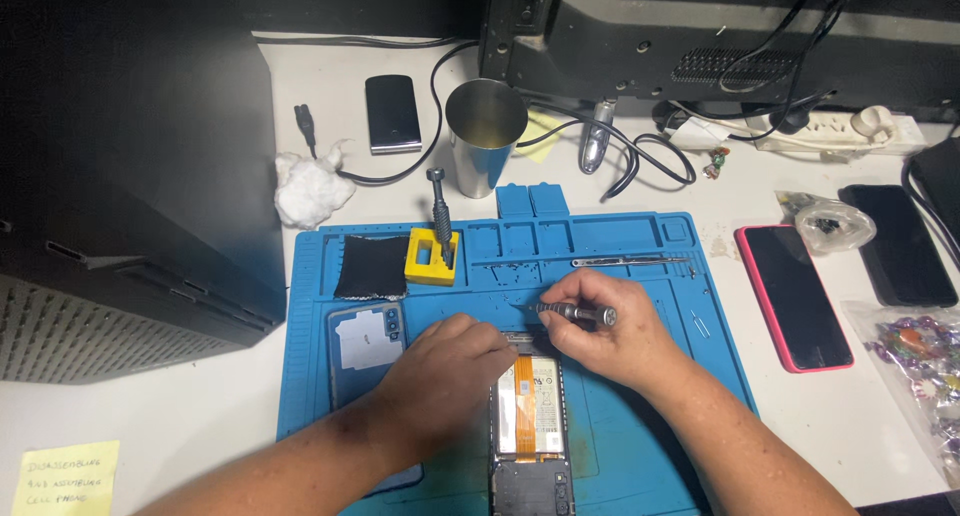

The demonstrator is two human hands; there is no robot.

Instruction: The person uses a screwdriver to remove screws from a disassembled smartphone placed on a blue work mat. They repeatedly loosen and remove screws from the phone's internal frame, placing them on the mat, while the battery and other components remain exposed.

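An opened phone lies face down on the blue work mat, showing its battery and an orange flex cable. My left hand rests on the phone's upper left side and holds it steady. My right hand grips a small metal screwdriver, held almost level, its tip pointing left just above the phone's top edge. The phone's removed back cover lies on the mat to the left of my left hand.
On the mat: a black cloth, a yellow block holding a second screwdriver, tweezers. Behind stand a steel cup, white cotton and cables. A pink-cased phone and another black phone lie right. A dark case is left.
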